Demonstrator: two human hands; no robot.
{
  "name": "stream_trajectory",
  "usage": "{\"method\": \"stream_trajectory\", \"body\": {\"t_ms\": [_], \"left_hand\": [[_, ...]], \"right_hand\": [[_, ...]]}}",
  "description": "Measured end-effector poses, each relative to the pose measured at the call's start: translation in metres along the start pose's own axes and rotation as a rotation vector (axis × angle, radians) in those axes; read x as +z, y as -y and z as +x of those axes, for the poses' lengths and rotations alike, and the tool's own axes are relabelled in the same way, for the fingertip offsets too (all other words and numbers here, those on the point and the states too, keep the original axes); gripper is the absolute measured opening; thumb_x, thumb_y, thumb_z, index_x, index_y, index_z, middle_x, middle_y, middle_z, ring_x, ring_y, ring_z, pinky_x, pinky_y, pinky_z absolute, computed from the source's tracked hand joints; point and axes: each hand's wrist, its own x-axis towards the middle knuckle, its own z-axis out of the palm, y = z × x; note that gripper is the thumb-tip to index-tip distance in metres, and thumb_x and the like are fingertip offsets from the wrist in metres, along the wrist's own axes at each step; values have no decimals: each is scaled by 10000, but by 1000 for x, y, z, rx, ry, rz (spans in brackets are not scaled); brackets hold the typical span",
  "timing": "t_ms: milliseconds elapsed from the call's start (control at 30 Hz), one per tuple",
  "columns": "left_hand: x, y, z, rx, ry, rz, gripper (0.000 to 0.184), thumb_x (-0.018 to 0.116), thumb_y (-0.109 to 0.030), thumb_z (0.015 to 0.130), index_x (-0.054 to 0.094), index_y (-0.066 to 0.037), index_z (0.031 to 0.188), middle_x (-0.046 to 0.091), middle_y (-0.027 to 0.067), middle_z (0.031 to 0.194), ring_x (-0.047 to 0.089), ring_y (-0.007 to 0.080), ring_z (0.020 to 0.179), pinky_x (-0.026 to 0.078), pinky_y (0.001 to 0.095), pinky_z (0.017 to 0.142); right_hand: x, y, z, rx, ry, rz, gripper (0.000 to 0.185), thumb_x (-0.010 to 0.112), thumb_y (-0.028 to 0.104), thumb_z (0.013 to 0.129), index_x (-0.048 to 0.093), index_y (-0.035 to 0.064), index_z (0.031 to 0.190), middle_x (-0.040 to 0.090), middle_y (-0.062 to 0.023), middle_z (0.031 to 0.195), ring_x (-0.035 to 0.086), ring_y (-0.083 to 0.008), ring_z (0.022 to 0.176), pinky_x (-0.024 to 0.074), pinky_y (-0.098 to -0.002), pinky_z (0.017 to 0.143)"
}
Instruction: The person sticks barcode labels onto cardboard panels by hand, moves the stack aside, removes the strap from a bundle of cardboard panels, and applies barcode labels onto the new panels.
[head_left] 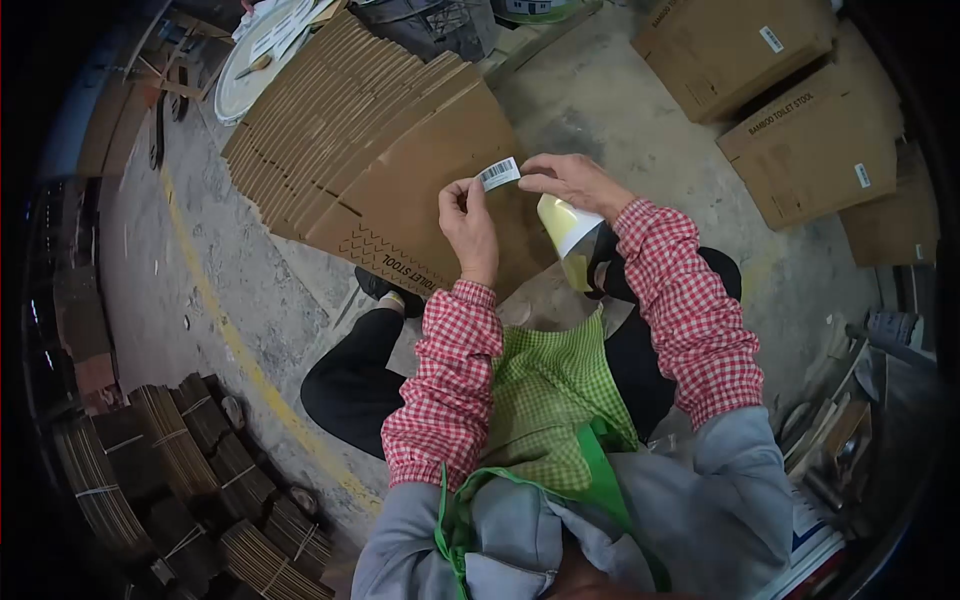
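Observation:
A white barcode label [498, 174] is pinched at its left end between the thumb and fingers of my left hand [469, 228]. My right hand [580, 186] is closed, its fingertips at the label's right end; I cannot tell whether they touch it. Below that hand hangs a curled sheet of label backing [568, 228], white and yellowish, its upper part hidden by the palm. Both hands are above the front of a fanned row of flattened cardboard boxes [415, 190], printed with "TOILET STOOL" along the near edge.
Boxes marked "BAMBOO TOILET STOOL" [815, 145], with barcode labels on them, stand at the right. Tied bundles of flat cardboard [165, 430] lie at the lower left. A round white surface [236, 92] holding papers is at the upper left. A yellow line [215, 310] crosses the concrete floor.

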Motion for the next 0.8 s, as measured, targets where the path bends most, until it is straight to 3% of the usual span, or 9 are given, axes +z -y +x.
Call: {"method": "stream_trajectory", "body": {"t_ms": [33, 133, 300, 367, 533, 567, 600, 667, 800], "left_hand": [[1, 6, 2, -5, -16, 21, 129, 580, -120, 920, 551, 6, 933, 558, -1, 866, 497, 58, 774, 424, 209, 717], [7, 13, 9, -13, -46, 31, 127, 581, -119, 920, 552, 4, 935, 558, -3, 869, 499, 60, 772, 427, 209, 714], [18, 26, 19, 59, -89, 50, 126, 581, -117, 920, 555, 6, 934, 561, 1, 867, 502, 66, 767, 436, 216, 713], [24, 31, 21, 135, -179, 216, 109, 588, -83, 891, 557, 20, 907, 536, 61, 866, 528, 134, 744, 452, 273, 680], [32, 31, 19, 167, -259, 361, 144, 584, -108, 904, 551, 29, 930, 556, 56, 868, 522, 114, 778, 448, 255, 721], [34, 31, 19, 174, -287, 400, 146, 586, -107, 898, 552, 32, 929, 552, 65, 873, 525, 127, 785, 450, 264, 722], [36, 30, 20, 178, -288, 401, 146, 586, -107, 898, 552, 32, 929, 552, 65, 873, 525, 127, 785, 450, 264, 722], [39, 29, 20, 173, -331, 390, 146, 582, -117, 886, 560, 26, 897, 534, 116, 872, 551, 231, 760, 455, 344, 700], [40, 31, 25, 203, -355, 457, 146, 593, -126, 875, 561, 16, 885, 537, 122, 858, 547, 250, 754, 445, 368, 697]], "right_hand": [[2, -3, 9, -5, 10, -4, 456, 604, 430, 847, 639, 52, 1100, 676, -144, 937, 639, -275, 883, 472, -357, 788], [18, -22, 34, -37, -37, 283, 267, 646, 190, 859, 651, -14, 1032, 661, -22, 837, 582, -74, 737, 460, -227, 648], [24, -24, 48, -29, -158, 343, 246, 657, 202, 842, 678, -14, 957, 650, -24, 748, 557, -67, 673, 453, -235, 605], [26, -25, 51, -20, -231, 294, 239, 666, 201, 831, 683, -13, 938, 644, -25, 720, 549, -63, 655, 450, -236, 592], [40, -31, 57, -23, -357, 315, 234, 701, 203, 795, 691, 9, 925, 643, -38, 700, 544, -69, 641, 444, -238, 590], [44, -33, 61, -71, -403, 308, 258, 698, 279, 784, 703, 56, 913, 674, -106, 734, 649, -181, 649, 482, -297, 607], [45, -36, 64, -75, -403, 310, 258, 698, 279, 784, 703, 56, 913, 674, -106, 734, 649, -181, 649, 482, -297, 607], [49, -39, 66, -11, -415, 333, 254, 703, 283, 777, 706, 69, 913, 671, -99, 724, 645, -178, 641, 478, -299, 595], [53, -38, 69, -5, -450, 295, 251, 711, 286, 769, 706, 76, 907, 667, -92, 711, 634, -175, 622, 475, -297, 588]]}}
